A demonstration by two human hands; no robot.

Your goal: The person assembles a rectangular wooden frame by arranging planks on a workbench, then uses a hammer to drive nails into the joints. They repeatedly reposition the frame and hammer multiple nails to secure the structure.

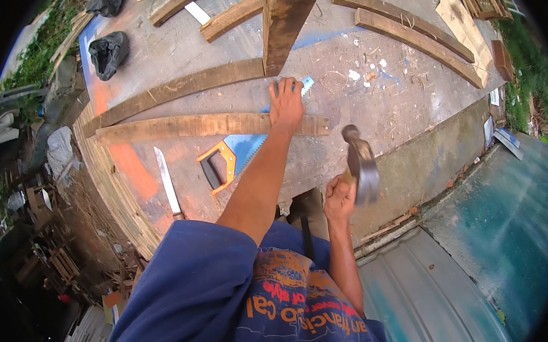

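Observation:
My right hand [340, 198] is closed round the handle of a claw hammer [365, 171], which is raised and blurred by motion. My left hand [287, 104] reaches forward, fingers stretched and slightly apart, just below the foot of an upright timber [285, 29]. What lies under its palm is hidden. Beneath my left wrist runs a thin wooden strip [190, 126], crossing over the blue blade of a handsaw [244, 149] with an orange and black handle. A longer wooden beam [181, 90] lies beyond the strip and meets the upright timber.
A long knife [167, 180] lies at the left on the worn work surface [338, 92]. Several timbers, including a beam [417, 43], lie farther off. A black plastic bag [109, 54] sits at the far left. Metal sheeting [432, 287] is at lower right.

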